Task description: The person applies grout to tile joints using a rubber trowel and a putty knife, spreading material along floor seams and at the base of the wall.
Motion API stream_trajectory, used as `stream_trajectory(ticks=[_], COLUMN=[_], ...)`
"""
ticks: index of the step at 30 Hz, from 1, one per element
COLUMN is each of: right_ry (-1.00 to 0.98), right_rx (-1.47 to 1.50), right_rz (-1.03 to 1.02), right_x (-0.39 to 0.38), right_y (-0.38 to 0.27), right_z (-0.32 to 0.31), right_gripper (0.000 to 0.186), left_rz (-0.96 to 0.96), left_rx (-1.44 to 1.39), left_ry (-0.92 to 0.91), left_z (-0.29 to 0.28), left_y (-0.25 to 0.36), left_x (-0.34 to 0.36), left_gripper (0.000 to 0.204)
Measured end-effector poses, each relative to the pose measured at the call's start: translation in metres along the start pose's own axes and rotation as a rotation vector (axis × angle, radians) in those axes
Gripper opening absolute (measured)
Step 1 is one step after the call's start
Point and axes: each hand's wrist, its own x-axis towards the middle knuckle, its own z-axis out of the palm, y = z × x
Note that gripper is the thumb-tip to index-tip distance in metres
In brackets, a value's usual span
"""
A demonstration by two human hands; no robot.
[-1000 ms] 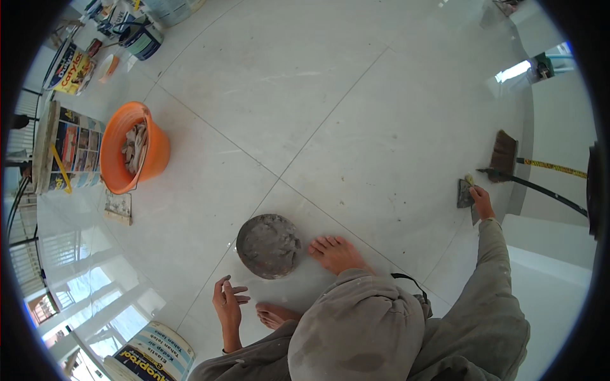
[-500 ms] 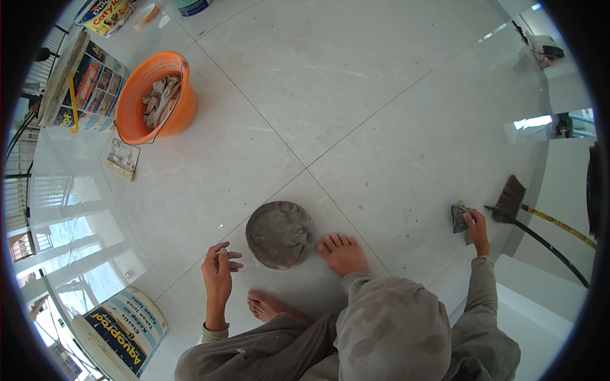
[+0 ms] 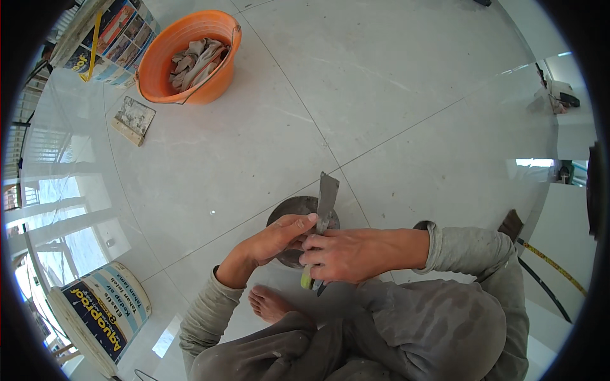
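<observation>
Over a round dark bowl of grey paste (image 3: 289,204), both hands meet on a flat metal scraper (image 3: 328,190), its blade smeared grey and pointing away from me. My right hand (image 3: 340,254) is closed on the scraper and a yellow-green handle (image 3: 306,277); a second dark tool shows beneath, partly hidden. My left hand (image 3: 276,238) grips the blade's lower part from the left, thumb on it, other fingers partly hidden. My bare foot (image 3: 272,305) rests on the tiles just below the bowl.
An orange bucket of rags (image 3: 149,66) stands at upper left beside a large printed pail (image 3: 117,41) and a flat, stained scraper (image 3: 133,120). Another pail (image 3: 101,317) is at lower left. A brush (image 3: 511,225) and two long poles (image 3: 553,267) lie by the white step at right.
My right hand has come from the far right to over the bowl with the scraper. My left hand has risen to grip it. The view has shifted.
</observation>
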Motion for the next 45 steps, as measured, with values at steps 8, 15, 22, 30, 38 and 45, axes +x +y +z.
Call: stream_trajectory(ticks=[8,15,22,30,38,45], right_ry=[0.067,0.086,0.118,0.214,0.636,0.83], right_rx=[0.086,0.366,0.16,0.446,1.634,2.047], right_rz=[-0.126,0.344,0.567,0.741,1.166,0.995], right_x=[0.039,-0.008,-0.029,-0.03,0.008,0.001], right_y=[0.003,0.044,0.062,0.062,0.047,0.015], right_z=[0.02,0.024,0.04,0.028,0.07,0.096], right_gripper=[0.018,0.024,0.024,0.02,0.04,0.041], left_rz=[-0.077,0.067,0.055,0.06,0.423,0.372], left_rx=[-0.127,0.464,0.458,0.366,1.201,1.546], left_ry=[0.164,0.669,0.67,0.636,0.775,0.624], left_z=[-0.03,-0.062,-0.069,-0.071,-0.03,-0.003], left_y=[-0.041,-0.035,-0.056,-0.056,-0.06,-0.089], left_x=[-0.037,-0.081,-0.082,-0.073,-0.057,-0.061], left_gripper=[0.034,0.036,0.038,0.034,0.052,0.066])
